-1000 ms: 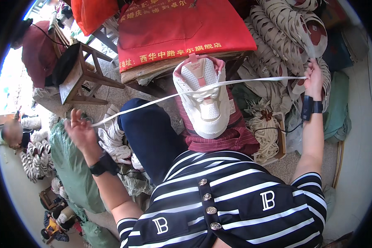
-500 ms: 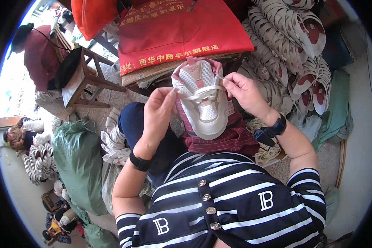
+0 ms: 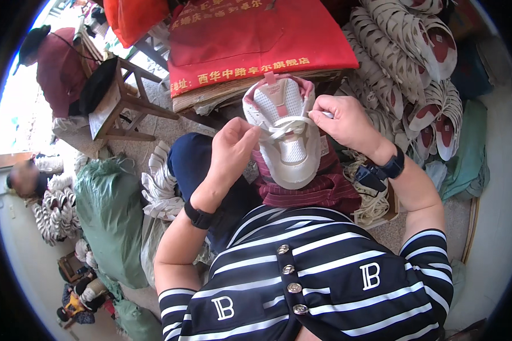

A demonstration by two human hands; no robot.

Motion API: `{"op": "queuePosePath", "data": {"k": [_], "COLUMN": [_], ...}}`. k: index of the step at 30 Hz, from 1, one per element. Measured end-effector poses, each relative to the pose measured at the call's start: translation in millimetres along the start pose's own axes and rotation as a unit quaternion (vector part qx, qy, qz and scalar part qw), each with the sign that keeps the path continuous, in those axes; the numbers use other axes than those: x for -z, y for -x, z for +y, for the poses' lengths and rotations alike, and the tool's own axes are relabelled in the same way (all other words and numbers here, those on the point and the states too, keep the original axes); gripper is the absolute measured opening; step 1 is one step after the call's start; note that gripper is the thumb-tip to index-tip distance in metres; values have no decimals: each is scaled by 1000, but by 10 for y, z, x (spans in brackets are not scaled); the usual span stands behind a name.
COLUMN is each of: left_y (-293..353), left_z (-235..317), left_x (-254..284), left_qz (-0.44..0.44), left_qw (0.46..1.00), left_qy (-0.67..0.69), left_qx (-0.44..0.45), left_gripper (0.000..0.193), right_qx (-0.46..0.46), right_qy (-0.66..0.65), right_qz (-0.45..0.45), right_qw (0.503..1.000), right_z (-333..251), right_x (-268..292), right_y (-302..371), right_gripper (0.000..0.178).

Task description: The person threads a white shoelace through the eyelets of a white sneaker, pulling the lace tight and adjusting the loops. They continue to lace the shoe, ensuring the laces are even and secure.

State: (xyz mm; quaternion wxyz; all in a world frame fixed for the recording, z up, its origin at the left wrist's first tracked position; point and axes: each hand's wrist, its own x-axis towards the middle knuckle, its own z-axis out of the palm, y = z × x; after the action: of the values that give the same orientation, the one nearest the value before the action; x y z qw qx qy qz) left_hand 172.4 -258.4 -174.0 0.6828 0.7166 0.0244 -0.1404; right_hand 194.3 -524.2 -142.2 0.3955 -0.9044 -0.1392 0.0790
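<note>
A white and pink sneaker (image 3: pixel 287 149) rests sole-down on a dark red cloth (image 3: pixel 318 190) over my lap, toe toward me. A white lace (image 3: pixel 284 126) crosses its eyelets. My left hand (image 3: pixel 230 149) pinches the lace at the shoe's left side. My right hand (image 3: pixel 347 122) pinches the other lace end at the shoe's upper right. Each wrist carries a black band.
Stacks of white and red shoe uppers (image 3: pixel 415 74) fill the right side. A red bag (image 3: pixel 256 40) lies on a low bench ahead. A wooden stool (image 3: pixel 125 108), a green sack (image 3: pixel 111 210) and bundled laces (image 3: pixel 370 196) are near. Another person (image 3: pixel 25 179) sits far left.
A second ago both arms were stretched wide, pulling the lace taut. Both hands have since come in to the shoe and now hold the lace ends close to its eyelets.
</note>
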Motion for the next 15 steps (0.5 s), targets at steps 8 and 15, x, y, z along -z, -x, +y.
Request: {"op": "queuePosePath", "data": {"k": [8, 15], "left_y": [-78, -158], "left_z": [277, 364], "left_x": [-69, -18], "left_qz": [39, -56], "left_qw": [909, 749], "left_qy": [-382, -597], "left_qx": [-164, -281], "left_gripper": [15, 10], "right_qx": [245, 305], "right_qy": [273, 348], "right_qz": [25, -14], "right_qw": [930, 886], "right_z": [-79, -331], "right_x": [19, 216], "right_y": [-129, -216], "right_gripper": [13, 25]}}
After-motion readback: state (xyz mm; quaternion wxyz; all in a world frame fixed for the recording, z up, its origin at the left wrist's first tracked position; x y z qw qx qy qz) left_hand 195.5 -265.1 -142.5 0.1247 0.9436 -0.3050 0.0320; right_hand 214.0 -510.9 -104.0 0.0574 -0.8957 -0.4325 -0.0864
